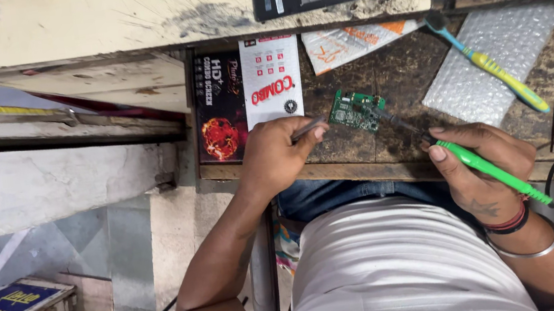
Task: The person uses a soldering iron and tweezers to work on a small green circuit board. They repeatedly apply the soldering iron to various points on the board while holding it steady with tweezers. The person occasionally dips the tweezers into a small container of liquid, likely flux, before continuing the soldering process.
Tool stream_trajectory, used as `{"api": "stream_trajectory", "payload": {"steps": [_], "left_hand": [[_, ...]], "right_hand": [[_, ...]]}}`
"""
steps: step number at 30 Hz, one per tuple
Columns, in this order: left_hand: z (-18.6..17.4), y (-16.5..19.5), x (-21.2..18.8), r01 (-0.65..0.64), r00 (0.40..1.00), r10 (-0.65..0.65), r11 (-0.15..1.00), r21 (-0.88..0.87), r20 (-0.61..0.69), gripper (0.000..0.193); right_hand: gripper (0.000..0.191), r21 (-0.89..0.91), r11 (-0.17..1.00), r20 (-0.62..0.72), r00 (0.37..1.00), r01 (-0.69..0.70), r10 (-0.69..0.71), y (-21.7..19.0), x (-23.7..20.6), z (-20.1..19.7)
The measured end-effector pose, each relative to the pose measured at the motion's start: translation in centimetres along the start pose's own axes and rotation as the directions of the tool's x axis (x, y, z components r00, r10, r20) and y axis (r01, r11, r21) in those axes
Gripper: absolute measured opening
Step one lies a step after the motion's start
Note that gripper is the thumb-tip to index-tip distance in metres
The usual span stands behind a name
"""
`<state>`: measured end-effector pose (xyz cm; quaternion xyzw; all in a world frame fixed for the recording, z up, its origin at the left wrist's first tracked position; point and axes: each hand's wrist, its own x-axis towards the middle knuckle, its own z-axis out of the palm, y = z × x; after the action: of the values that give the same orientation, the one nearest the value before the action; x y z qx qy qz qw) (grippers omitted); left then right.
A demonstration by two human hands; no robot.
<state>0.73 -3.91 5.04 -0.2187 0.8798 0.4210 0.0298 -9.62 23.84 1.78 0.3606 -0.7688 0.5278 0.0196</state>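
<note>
Circuit board [356,109] lies between left hand [277,154], pinching tweezers [308,130], and right hand [484,170], gripping soldering iron [457,152].

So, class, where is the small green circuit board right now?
In the head view, the small green circuit board lies mid-frame on the worn wooden bench, between the left hand and the right hand's green-handled soldering iron.
</note>
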Motion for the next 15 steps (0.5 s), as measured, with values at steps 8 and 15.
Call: {"api": "stream_trajectory", "payload": {"steps": [8,15], "left_hand": [[1.2,2.0,-0.3,-0.118,0.991,0.116,0.993,0.028,0.069,0.020],[2.0,2.5,-0.4,-0.040,0.993,0.025,0.991,0.131,0.118,0.021]], "right_hand": [[0.015,0.030,0.999,-0.005,1.000,-0.013,0.013,0.2,-0.2,-0.1],[0.016,0.033,0.999,-0.003,1.000,-0.022,0.022,0.0,-0.1,-0.3]]}}
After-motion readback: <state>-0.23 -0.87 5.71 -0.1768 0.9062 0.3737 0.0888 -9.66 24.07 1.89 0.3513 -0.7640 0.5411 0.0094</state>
